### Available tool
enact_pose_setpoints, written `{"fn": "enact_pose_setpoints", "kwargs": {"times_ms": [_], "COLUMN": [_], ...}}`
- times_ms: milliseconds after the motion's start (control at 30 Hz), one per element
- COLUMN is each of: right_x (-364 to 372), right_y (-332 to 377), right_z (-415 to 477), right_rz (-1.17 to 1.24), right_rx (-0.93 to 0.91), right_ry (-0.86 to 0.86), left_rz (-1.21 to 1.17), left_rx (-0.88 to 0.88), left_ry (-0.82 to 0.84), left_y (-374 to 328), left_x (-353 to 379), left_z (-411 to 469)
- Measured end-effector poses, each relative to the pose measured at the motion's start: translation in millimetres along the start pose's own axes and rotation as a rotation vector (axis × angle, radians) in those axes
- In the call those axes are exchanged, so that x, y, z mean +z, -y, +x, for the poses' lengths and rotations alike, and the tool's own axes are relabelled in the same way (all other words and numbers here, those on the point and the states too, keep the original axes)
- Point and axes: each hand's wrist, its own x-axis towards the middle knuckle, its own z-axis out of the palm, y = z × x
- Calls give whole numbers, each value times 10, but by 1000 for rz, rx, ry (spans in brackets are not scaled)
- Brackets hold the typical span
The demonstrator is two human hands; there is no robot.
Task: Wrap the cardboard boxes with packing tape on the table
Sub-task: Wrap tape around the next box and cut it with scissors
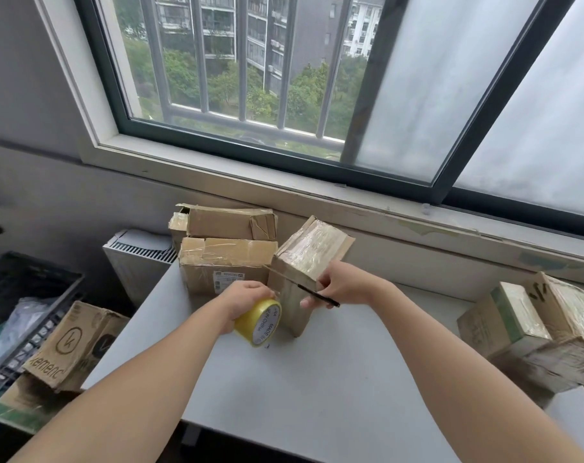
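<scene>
My left hand [247, 295]: curled around the yellow tape roll [259, 324], just left of the wrapped box [305, 259]
My right hand [342, 284]: pinching a thin black tool [319, 298] in front of the wrapped box
Table [317, 396]: pale grey, under the wrapped box
Stacked boxes [224, 259]: just left of the wrapped box
Window [250, 78]: behind the wrapped box
</scene>
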Motion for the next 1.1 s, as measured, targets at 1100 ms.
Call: {"fn": "enact_pose_setpoints", "kwargs": {"times_ms": [1100], "right_x": [274], "right_y": [460], "right_z": [463], "right_rz": [-365], "right_rx": [-87], "right_ry": [-535], "left_rz": [171], "left_rx": [149], "left_ry": [190], "left_y": [-223], "left_x": [-338], "left_z": [133]}}
